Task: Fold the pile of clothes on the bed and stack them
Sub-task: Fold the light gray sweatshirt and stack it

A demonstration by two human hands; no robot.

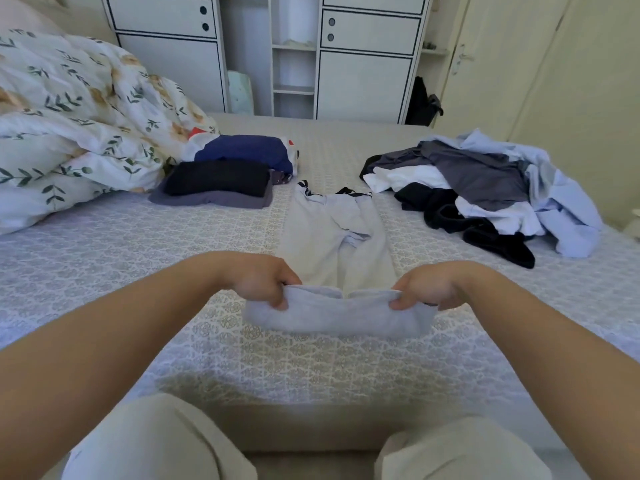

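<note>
The fingertips of the left hand [258, 284] and right hand [427, 289] are tucked under the lifted hem of the pale grey trousers [337, 233], both hands softened by motion blur. The hem hides where the trouser legs end. In the unfolded pile [485, 195], overlapping layers conceal each garment's shape. The folded stack [225, 174] shows only edges of its lower pieces. The floral duvet [69, 126] runs off the left edge.

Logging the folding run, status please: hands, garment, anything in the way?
Left hand and right hand both grip the pale grey garment, near end lifted. Folded stack far left, unfolded pile far right. Nothing blocking.
</note>
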